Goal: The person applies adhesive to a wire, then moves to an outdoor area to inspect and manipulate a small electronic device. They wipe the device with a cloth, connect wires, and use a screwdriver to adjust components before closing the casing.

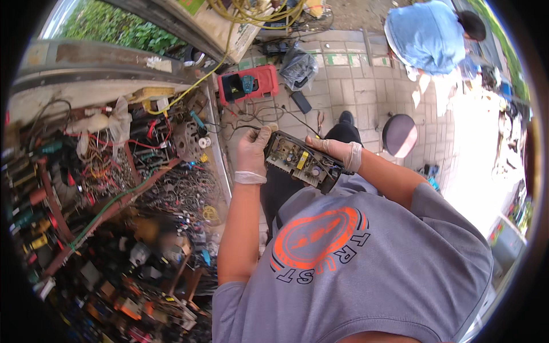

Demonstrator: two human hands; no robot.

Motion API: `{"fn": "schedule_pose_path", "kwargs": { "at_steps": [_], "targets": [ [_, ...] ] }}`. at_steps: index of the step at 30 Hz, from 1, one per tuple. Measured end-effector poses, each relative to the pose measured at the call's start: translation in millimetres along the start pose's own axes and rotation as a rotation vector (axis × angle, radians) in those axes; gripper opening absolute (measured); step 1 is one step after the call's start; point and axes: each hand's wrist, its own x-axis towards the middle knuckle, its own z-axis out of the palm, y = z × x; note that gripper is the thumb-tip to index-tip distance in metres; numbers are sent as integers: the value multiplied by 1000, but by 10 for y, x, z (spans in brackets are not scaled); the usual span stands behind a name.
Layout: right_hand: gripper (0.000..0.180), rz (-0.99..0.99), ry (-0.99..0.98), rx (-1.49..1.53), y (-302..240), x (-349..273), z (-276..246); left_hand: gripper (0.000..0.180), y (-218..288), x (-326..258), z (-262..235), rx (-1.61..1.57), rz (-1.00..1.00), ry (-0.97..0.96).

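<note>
Over my lap I hold an opened black electronic case with a circuit board [293,157] inside. Small components, a yellow part and a pale finned metal strip show on the board. My left hand [253,155], in a thin translucent glove, grips the case's left end, its thumb and finger close to a dark cable there. Gloved the same way, my right hand [342,152] clasps the far right edge with the thumb along the top. Its other fingers are mostly hidden by the case.
Left, a bench [100,211] is crowded with tools, wires and small parts. Ahead on the paving lie a red tool case [264,80], a black plastic bag [298,67], a dark flat box [301,102] and pliers [320,120]. A round stool [400,136] stands right; another person [426,37] bends beyond.
</note>
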Motion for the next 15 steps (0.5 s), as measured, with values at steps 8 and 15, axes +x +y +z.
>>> {"fn": "schedule_pose_path", "kwargs": {
  "at_steps": [8, 15],
  "targets": [
    [74, -144, -86, 147, 380, 364, -401, 26, -113, 448, -68, 111, -263, -227],
    [66, -373, -71, 340, 746, 852, -935, 22, -528, 902, 26, 428, -213, -275]
  ]
}}
